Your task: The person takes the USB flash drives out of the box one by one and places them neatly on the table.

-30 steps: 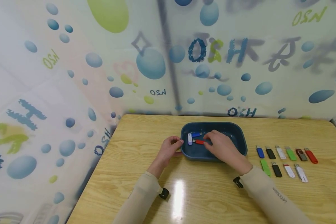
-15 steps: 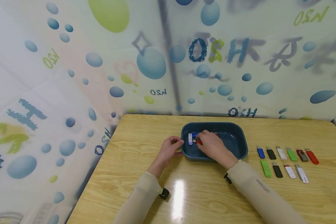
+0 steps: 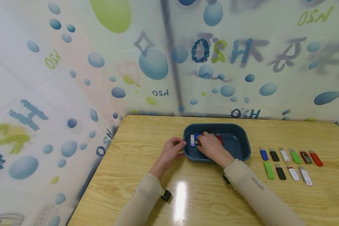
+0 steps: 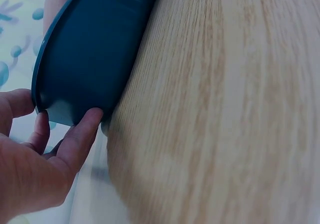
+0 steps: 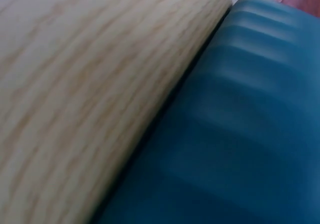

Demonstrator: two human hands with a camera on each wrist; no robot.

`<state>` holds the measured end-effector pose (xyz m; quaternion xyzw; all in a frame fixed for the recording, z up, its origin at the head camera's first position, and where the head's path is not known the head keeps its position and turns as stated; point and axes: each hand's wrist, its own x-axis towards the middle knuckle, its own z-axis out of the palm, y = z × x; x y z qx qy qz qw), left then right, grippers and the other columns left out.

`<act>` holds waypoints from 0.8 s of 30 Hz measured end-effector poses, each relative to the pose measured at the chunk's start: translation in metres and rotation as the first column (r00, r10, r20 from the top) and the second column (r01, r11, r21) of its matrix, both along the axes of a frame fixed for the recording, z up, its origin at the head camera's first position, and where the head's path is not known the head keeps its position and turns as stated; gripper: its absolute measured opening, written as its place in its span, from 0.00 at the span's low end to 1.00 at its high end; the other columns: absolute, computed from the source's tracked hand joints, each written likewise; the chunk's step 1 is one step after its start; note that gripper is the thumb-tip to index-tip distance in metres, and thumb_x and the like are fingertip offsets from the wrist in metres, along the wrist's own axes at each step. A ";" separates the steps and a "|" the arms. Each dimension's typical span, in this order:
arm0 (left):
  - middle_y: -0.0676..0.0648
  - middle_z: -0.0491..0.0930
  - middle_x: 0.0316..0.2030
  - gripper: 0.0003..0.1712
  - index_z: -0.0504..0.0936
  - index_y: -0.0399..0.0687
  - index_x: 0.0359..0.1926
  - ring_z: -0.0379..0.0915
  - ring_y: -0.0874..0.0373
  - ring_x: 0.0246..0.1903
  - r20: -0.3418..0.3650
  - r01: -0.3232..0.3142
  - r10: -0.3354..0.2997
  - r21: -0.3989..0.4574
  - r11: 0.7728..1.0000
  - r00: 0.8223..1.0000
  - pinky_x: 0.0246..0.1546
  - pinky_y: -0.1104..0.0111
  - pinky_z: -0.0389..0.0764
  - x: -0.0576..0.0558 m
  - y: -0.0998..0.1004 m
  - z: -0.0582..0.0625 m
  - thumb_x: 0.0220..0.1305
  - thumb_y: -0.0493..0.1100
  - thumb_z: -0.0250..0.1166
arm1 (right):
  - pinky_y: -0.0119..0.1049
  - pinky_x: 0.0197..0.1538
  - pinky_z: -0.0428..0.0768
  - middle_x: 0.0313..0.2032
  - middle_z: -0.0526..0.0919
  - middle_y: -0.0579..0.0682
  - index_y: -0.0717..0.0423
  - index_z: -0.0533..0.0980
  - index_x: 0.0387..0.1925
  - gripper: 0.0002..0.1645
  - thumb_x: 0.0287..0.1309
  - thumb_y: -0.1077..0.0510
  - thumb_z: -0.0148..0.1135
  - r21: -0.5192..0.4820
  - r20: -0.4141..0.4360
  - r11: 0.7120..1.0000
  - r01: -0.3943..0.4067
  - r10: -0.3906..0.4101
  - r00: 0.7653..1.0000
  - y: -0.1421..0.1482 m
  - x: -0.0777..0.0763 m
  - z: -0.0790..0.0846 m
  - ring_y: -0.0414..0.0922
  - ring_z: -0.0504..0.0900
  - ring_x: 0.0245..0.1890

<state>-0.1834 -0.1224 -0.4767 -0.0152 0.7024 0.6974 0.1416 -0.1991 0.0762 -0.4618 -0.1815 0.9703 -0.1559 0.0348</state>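
A dark blue plastic basin [image 3: 234, 159] stands on the wooden table, holding several USB sticks. My left hand [image 3: 173, 148] grips its left rim; in the left wrist view, the thumb [image 4: 20, 102] is at the rim and a fingertip [image 4: 93, 115] touches the outer wall. Inside the basin, my right hand [image 3: 213, 147] reaches down over the sticks, thumb and fingertips apart. A red USB stick [image 3: 199, 143] shows between them, and the fingertips overlap a blue USB stick [image 3: 197, 136]. Left of these lies a white and lilac USB stick [image 3: 192, 140]. My right hand partly hides a dark red stick [image 3: 219, 138].
Right of the basin, more USB sticks lie in two rows, among them a blue stick [image 3: 264, 153], a bright green stick [image 3: 269, 170] and a red stick [image 3: 316, 158]. The patterned curtain [image 3: 147, 103] hangs behind the table's back edge.
My right hand has moved left inside the basin, over the red and blue sticks, uncovering the basin's right part and the dark red stick. My left hand stays at the rim.
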 end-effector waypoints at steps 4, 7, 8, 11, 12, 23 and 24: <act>0.44 0.74 0.43 0.12 0.76 0.33 0.50 0.75 0.55 0.41 0.005 -0.005 0.005 0.005 1.000 1.000 0.44 0.56 0.88 0.000 0.000 0.000 0.75 0.39 0.62 | 0.50 0.48 0.80 0.39 0.80 0.58 0.65 0.84 0.51 0.18 0.63 0.57 0.73 0.003 -0.012 1.000 -0.007 0.007 1.000 0.000 -0.001 -0.001 0.54 0.77 0.37; 0.44 0.74 0.43 0.12 0.75 0.33 0.50 0.75 0.55 0.41 -0.001 -0.007 0.007 0.004 1.000 1.000 0.43 0.56 0.88 0.000 0.000 -0.001 0.74 0.39 0.62 | 0.50 0.47 0.80 0.36 0.80 0.57 0.63 0.85 0.45 0.13 0.63 0.59 0.73 -0.010 -0.029 1.000 -0.012 0.012 1.000 0.000 -0.001 -0.002 0.53 0.77 0.36; 0.44 0.74 0.43 0.12 0.75 0.33 0.50 0.75 0.55 0.41 -0.002 -0.007 0.007 0.004 1.000 1.000 0.43 0.56 0.89 0.000 0.000 -0.001 0.74 0.39 0.62 | 0.50 0.46 0.80 0.36 0.80 0.56 0.63 0.85 0.44 0.11 0.63 0.59 0.72 -0.014 -0.037 1.000 -0.014 0.014 0.999 0.000 -0.002 -0.003 0.53 0.77 0.36; 0.44 0.74 0.43 0.12 0.76 0.33 0.50 0.75 0.55 0.41 -0.007 -0.006 0.006 -0.003 1.000 1.000 0.43 0.56 0.89 0.000 0.000 -0.001 0.74 0.39 0.62 | 0.49 0.44 0.82 0.34 0.81 0.56 0.62 0.86 0.40 0.07 0.63 0.62 0.70 -0.023 -0.054 0.999 -0.023 0.022 0.998 0.001 -0.002 -0.003 0.53 0.79 0.35; 0.44 0.74 0.43 0.12 0.76 0.33 0.50 0.75 0.55 0.41 -0.004 -0.006 0.006 -0.003 1.000 1.000 0.43 0.56 0.89 0.000 0.000 -0.001 0.74 0.39 0.62 | 0.49 0.44 0.82 0.34 0.81 0.56 0.62 0.85 0.40 0.06 0.63 0.62 0.70 -0.023 -0.053 0.999 -0.023 0.022 0.998 0.001 -0.002 -0.003 0.53 0.79 0.35; 0.45 0.73 0.41 0.12 0.76 0.33 0.49 0.75 0.56 0.39 -0.002 -0.005 0.005 -0.007 1.000 1.000 0.42 0.57 0.89 0.001 0.002 0.002 0.75 0.39 0.61 | 0.47 0.40 0.84 0.35 0.82 0.54 0.61 0.85 0.40 0.05 0.65 0.63 0.68 -0.032 -0.037 0.999 -0.017 0.015 0.999 0.003 0.000 -0.002 0.50 0.81 0.34; 0.45 0.73 0.41 0.12 0.76 0.33 0.49 0.75 0.56 0.39 -0.002 -0.004 0.004 -0.006 1.000 1.000 0.43 0.57 0.89 0.001 0.002 0.002 0.75 0.39 0.61 | 0.47 0.39 0.84 0.34 0.82 0.54 0.61 0.85 0.39 0.04 0.65 0.63 0.68 -0.036 -0.042 0.999 -0.018 0.017 0.999 0.003 0.000 -0.001 0.50 0.81 0.34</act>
